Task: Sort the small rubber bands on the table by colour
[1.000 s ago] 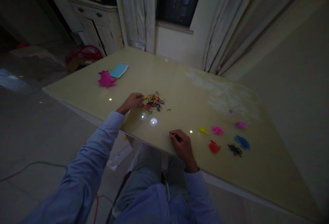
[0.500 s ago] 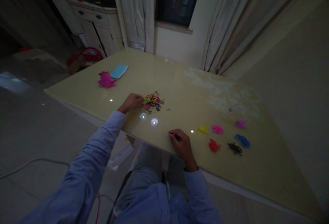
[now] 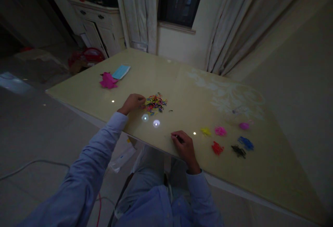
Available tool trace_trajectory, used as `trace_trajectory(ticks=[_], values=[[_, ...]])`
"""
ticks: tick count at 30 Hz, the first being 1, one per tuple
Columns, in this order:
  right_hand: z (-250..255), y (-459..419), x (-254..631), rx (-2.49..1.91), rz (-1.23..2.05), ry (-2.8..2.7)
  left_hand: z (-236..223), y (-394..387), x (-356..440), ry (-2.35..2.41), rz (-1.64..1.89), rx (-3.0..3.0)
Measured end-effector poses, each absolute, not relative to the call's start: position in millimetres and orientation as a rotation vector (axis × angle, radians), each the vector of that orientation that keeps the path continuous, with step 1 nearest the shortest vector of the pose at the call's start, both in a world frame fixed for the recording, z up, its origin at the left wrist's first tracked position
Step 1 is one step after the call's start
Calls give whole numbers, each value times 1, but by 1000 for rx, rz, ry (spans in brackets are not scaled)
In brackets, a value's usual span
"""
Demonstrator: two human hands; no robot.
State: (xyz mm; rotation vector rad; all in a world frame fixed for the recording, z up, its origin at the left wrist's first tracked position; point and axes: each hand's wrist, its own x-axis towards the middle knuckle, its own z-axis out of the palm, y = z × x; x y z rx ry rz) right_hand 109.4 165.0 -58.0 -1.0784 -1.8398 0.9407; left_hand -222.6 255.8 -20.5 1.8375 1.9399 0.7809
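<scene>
A mixed pile of small coloured rubber bands (image 3: pixel 156 103) lies on the pale glossy table (image 3: pixel 182 88). My left hand (image 3: pixel 134 102) touches the pile's left edge, its fingertips drawn together; whatever is between them is too small to make out. Near the table's front edge rests my right hand (image 3: pixel 183 144), thumb and fingers curled into a loose pinch whose contents are hidden. One black band (image 3: pixel 170 110) lies apart, just right of the pile. Farther right are single-colour heaps: yellow bands (image 3: pixel 205 131), pink bands (image 3: pixel 220 131), red bands (image 3: pixel 217 148), black bands (image 3: pixel 238 151) and blue bands (image 3: pixel 246 143).
Behind the blue heap sits a small purple bundle (image 3: pixel 244 126) by some clear plastic (image 3: pixel 239 110). At the table's far left are a crumpled magenta piece (image 3: pixel 108 81) and a light-blue packet (image 3: pixel 121 72). A cabinet (image 3: pixel 97 25) stands beyond the table, beside curtains (image 3: pixel 140 11).
Both hands stay almost where they were. The left fingers shift only very slightly at the pile's edge, and the view moves a little.
</scene>
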Motion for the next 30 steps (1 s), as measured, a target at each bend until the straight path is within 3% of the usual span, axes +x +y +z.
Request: trace_trajectory(ticks=[10, 23, 30], values=[[-57, 165, 109, -1066, 957, -1831, 4, 228, -177, 1390, 1239, 943], [-62, 165, 105, -1045, 907, -1816, 64, 151, -27, 654, 1201, 537], [-70, 162, 104, -1084, 978, -1772, 81, 141, 11, 636, 1159, 518]])
